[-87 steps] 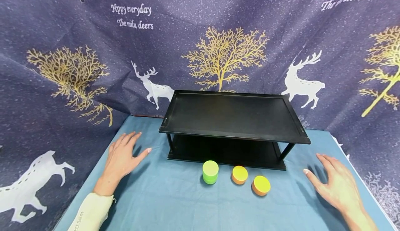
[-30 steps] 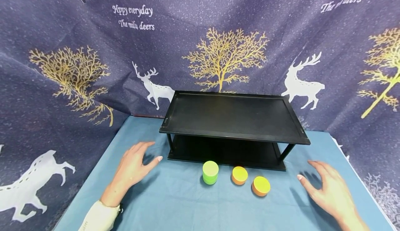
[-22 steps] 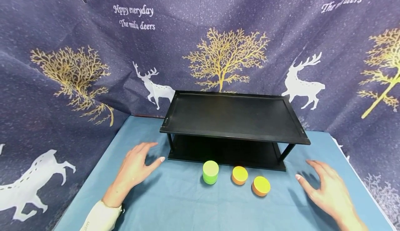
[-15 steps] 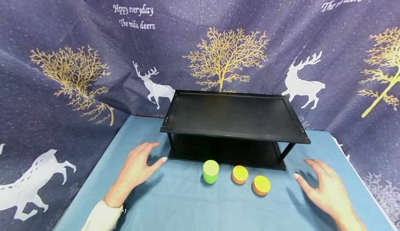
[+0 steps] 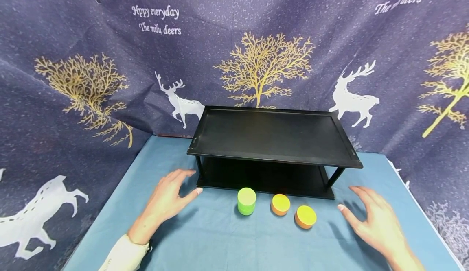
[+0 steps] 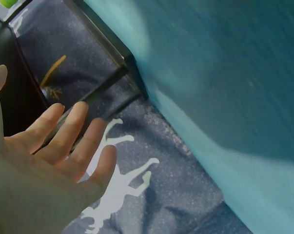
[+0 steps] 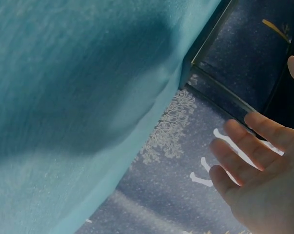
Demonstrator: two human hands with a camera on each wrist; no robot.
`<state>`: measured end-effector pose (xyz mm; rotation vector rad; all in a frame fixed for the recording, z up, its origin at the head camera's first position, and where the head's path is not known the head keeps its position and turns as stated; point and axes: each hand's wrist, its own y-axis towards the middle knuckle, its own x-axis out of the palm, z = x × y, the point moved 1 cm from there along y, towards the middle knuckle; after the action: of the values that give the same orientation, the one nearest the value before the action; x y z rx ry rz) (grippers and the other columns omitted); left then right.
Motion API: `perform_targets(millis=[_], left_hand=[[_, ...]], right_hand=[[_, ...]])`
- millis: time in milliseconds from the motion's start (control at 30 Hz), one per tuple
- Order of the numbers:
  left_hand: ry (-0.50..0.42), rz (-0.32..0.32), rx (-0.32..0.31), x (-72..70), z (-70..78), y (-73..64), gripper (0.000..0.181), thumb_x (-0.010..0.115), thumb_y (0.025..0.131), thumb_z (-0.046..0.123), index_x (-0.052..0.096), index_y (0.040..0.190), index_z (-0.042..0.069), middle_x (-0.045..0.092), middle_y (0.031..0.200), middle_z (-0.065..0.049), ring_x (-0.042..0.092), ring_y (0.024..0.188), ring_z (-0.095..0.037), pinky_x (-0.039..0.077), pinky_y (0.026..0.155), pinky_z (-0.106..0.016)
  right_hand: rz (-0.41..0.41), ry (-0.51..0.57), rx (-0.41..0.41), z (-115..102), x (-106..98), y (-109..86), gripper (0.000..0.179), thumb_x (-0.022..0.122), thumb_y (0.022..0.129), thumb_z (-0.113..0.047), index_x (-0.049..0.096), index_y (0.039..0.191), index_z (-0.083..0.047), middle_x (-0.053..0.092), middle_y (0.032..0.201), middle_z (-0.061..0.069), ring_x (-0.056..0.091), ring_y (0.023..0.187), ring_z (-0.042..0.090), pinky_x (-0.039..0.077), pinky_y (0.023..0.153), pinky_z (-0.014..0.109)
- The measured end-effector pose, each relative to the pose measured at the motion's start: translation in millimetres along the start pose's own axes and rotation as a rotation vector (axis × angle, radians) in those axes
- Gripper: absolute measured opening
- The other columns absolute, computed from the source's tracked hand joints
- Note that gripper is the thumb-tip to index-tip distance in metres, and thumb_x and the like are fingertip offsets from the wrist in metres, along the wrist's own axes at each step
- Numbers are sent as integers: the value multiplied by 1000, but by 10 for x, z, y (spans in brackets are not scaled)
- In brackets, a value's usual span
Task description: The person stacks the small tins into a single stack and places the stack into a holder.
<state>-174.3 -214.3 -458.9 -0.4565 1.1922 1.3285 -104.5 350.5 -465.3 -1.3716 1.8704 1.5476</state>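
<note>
In the head view, my left hand (image 5: pixel 166 197) hovers over the cloth left of a black two-tier rack (image 5: pixel 271 136), its fingers spread and holding nothing. My right hand (image 5: pixel 375 220) is likewise spread and free, to the right of several round pieces. A green cylinder (image 5: pixel 246 202), with a seam that may mean two stacked discs, stands before the rack's front edge. Right of it lie two flat orange discs with yellow tops, one orange disc (image 5: pixel 280 204) nearer the rack and another orange disc (image 5: pixel 305 217) nearer me. Both wrist views show relaxed fingers touching nothing.
Blue cloth (image 5: pixel 227 246) covers the table. A dark curtain (image 5: pixel 121 92) printed with deer and trees hangs behind and at both sides. The rack's raised top overhangs its lower shelf (image 5: pixel 256 177), with posts at the corners.
My left hand has moved right and toward me, closer to the rack's left front corner. My right hand has drifted left toward the discs. The rack and round pieces stay put.
</note>
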Motion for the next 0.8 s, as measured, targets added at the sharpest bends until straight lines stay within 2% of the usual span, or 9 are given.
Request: perform_targets(millis=[233, 400, 633, 800], left_hand=[[-2, -22, 6, 73, 60, 4, 65, 73, 93, 64, 68, 138, 17, 69, 131, -2, 63, 125, -28, 49, 104, -56], [-14, -42, -2, 107, 114, -11, 64, 75, 92, 63, 68, 138, 19, 69, 131, -1, 62, 125, -28, 49, 106, -55], [-43, -61, 17, 168, 176, -2, 62, 75, 93, 61, 68, 139, 20, 68, 133, 2, 62, 128, -27, 48, 108, -54], [-62, -72, 31, 217, 218, 9, 61, 76, 93, 60, 68, 139, 21, 68, 132, 5, 63, 126, -26, 49, 107, -53]], right_hand=[[14, 7, -28, -29, 33, 1, 65, 93, 76, -24, 68, 132, -3, 67, 128, 21, 58, 122, 45, 36, 113, 49], [7, 10, -34, -74, 47, 4, 65, 93, 76, -24, 68, 131, -3, 68, 128, 19, 58, 121, 43, 38, 106, 53], [-15, 17, -33, -134, 69, 11, 65, 93, 76, -25, 68, 132, -4, 67, 129, 18, 58, 123, 42, 38, 107, 53], [-24, 25, -25, -165, 84, 12, 65, 93, 76, -26, 68, 132, -4, 66, 130, 18, 57, 123, 42, 38, 103, 58]])
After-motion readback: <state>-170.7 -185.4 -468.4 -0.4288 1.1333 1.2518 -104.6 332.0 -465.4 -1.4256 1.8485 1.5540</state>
